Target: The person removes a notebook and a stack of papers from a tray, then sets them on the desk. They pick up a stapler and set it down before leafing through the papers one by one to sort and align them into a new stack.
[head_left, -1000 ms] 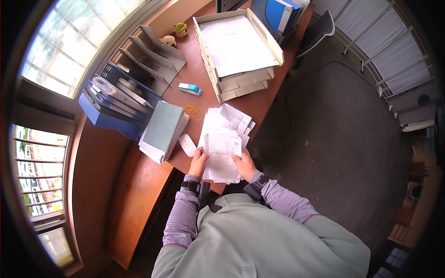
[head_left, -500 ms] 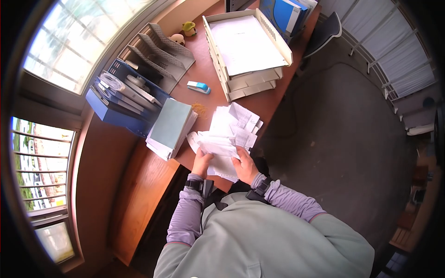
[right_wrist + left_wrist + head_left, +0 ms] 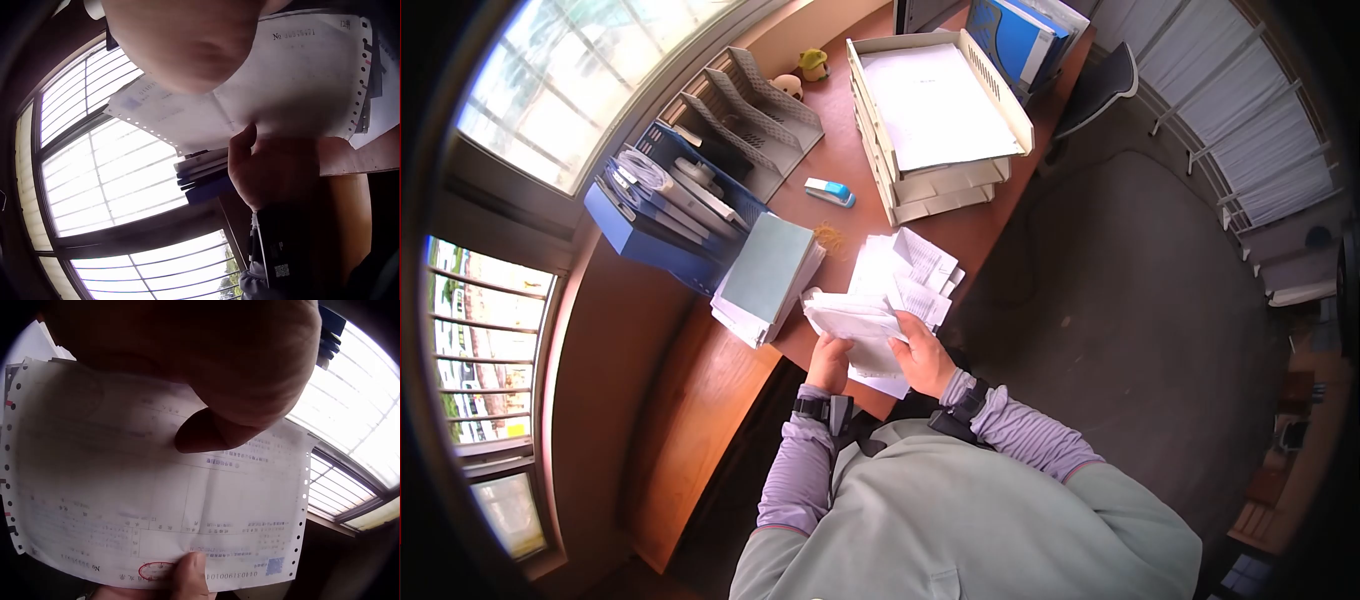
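Observation:
Between both hands is a stack of printed invoice forms (image 3: 855, 318), tilted up over the desk's near corner. My left hand (image 3: 828, 362) grips its near left edge, thumb lying over the top sheet. The right hand (image 3: 922, 355) pinches its right side. Punched holes run along both sides of the top form (image 3: 169, 506) in the left wrist view, which also shows a red oval stamp and a small square code. In the right wrist view the forms (image 3: 300, 81) have a number printed near the edge. More loose papers (image 3: 925, 270) lie beyond the held stack.
Left of the hands sits a stack of papers topped by a grey-green folder (image 3: 770, 265). Farther back are yellow rubber bands (image 3: 829, 237), a blue stapler (image 3: 830, 192), a cream letter tray (image 3: 890, 190) and a blue file holder (image 3: 635, 235). The desk edge drops off to the right.
The held forms have gone from lying flat to tilted up, with their far edge lifted and shifted left. The right hand has moved up along their side.

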A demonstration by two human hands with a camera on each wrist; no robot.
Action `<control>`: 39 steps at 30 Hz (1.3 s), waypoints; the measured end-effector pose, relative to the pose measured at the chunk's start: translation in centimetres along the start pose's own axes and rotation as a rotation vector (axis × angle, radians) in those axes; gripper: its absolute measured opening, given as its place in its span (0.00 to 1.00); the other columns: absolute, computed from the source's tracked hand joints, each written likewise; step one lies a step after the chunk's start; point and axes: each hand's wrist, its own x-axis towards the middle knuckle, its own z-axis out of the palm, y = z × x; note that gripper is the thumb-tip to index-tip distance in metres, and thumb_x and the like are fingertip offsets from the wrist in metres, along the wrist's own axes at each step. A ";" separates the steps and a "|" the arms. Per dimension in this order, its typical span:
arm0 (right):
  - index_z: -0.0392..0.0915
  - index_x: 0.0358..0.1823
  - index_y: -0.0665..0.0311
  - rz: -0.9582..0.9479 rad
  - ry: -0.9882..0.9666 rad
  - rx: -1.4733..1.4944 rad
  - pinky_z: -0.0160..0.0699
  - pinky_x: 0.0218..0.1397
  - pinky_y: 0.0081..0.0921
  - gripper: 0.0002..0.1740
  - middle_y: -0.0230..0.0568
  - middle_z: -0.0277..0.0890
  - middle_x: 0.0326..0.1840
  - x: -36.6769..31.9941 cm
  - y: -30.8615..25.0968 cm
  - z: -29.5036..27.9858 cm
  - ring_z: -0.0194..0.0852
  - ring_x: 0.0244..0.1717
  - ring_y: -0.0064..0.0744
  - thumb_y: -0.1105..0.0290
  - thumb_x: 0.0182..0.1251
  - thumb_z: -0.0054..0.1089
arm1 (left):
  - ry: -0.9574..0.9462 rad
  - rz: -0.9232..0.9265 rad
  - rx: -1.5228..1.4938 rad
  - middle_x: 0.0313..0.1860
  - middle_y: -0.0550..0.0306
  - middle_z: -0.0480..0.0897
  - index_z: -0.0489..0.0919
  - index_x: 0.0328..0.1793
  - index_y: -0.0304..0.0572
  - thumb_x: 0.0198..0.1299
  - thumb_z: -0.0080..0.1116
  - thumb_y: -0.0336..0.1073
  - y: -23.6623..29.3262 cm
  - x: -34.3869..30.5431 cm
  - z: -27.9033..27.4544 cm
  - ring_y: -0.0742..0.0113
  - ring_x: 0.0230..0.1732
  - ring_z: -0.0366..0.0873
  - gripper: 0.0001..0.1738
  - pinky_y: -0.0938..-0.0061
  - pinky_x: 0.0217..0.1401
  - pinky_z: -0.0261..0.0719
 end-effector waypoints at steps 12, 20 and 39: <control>0.70 0.50 0.70 -0.170 -0.166 -0.158 0.78 0.56 0.42 0.13 0.56 0.72 0.60 0.8 -4.3 -2.0 0.76 0.55 0.59 0.79 0.64 0.55 | -0.196 0.087 -0.286 0.62 0.50 0.79 0.72 0.67 0.34 0.62 0.51 0.33 -1.0 0.2 -0.1 0.56 0.65 0.75 0.26 0.60 0.72 0.67; 0.70 0.49 0.71 -0.217 -0.205 -0.241 0.79 0.53 0.44 0.13 0.59 0.72 0.56 2.4 -4.9 -2.4 0.76 0.52 0.62 0.77 0.64 0.53 | -0.294 -0.049 -0.258 0.59 0.47 0.82 0.71 0.68 0.33 0.68 0.55 0.42 -0.6 -0.4 0.0 0.55 0.54 0.84 0.27 0.63 0.56 0.85; 0.73 0.54 0.71 0.000 -0.306 -0.367 0.80 0.50 0.44 0.20 0.56 0.72 0.49 1.6 -5.2 -1.1 0.77 0.48 0.59 0.66 0.64 0.57 | -0.077 -0.249 -0.439 0.65 0.55 0.78 0.67 0.72 0.45 0.74 0.44 0.50 -4.9 -1.5 0.6 0.58 0.65 0.75 0.27 0.59 0.71 0.69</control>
